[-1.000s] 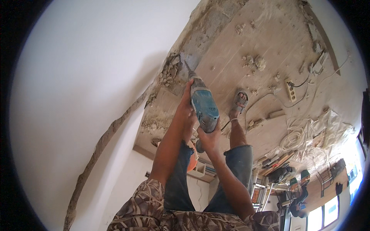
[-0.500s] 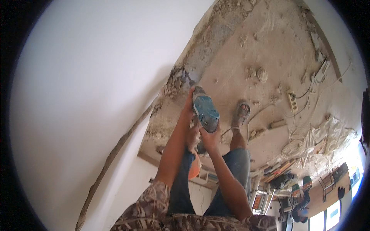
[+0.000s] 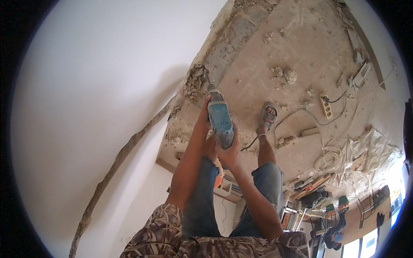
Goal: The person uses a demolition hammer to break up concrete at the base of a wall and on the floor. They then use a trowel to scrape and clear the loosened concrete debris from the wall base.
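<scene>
Both my hands are on a dusty blue rotary hammer drill (image 3: 222, 118). My left hand (image 3: 204, 112) is closed round its front part, close to the chuck, with the fingers largely hidden by the tool. At the back end, my right hand (image 3: 229, 151) wraps the rear grip. The bit (image 3: 209, 80) points away from me into broken rubble (image 3: 196, 82) at the foot of the white wall (image 3: 107, 86). Whether the tip touches the rubble I cannot tell. A rough grey strip (image 3: 234, 38) of exposed base runs on from there along the wall.
Plaster lumps (image 3: 290, 76) lie on the dusty floor. Right of my sandalled foot (image 3: 269, 115) are a power strip (image 3: 326, 106) and a trailing cable (image 3: 297, 112). Farther right lie a coiled cable (image 3: 328, 160) and plastic sheeting (image 3: 374, 148). A rough groove (image 3: 124, 152) is cut in the wall.
The drill and both hands have shifted slightly left, and the drill's body stands more in line with my view. Its chuck and bit show more plainly.
</scene>
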### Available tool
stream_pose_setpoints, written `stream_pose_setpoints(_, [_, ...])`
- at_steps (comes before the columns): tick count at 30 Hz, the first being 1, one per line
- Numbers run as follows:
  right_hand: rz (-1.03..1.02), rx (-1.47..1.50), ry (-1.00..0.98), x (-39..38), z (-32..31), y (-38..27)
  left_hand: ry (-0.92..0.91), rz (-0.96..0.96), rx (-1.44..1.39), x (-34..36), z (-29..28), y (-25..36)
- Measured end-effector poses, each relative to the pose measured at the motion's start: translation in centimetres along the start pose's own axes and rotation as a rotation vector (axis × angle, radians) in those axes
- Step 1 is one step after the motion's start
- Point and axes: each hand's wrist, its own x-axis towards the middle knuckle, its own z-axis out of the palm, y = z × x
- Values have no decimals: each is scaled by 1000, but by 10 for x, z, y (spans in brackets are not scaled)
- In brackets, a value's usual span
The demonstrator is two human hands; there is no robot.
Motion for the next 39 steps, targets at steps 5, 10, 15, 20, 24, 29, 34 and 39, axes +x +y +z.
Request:
stream_pose_setpoints(5, [18,34,-49,-30,-29,-21,-140,34,-81,-28,23,-29])
stream_pose_setpoints(10, [-61,-9,28,-3,-22,-9,-52,118,-28,0,36,-16])
stream_pose_setpoints(15, [36,12,105,19,-1,-8,-47,118,7,25,29,6])
stream_pose_setpoints(20, [114,136,150,32,7,-24,-1,33,62,25,39,23])
stream_pose_setpoints(24, [112,121,193,42,7,-24,9,47,23,34,46,31])
stream_pose_setpoints(29, [258,172,178,39,2,-7,42,37,96,48,38,24])
stream_pose_setpoints(34, [321,335,139,43,-11,8,19,22,86,57,43,17])
stream_pose_setpoints(39, [211,346,186,51,-21,12,97,-41,99,60,52,13])
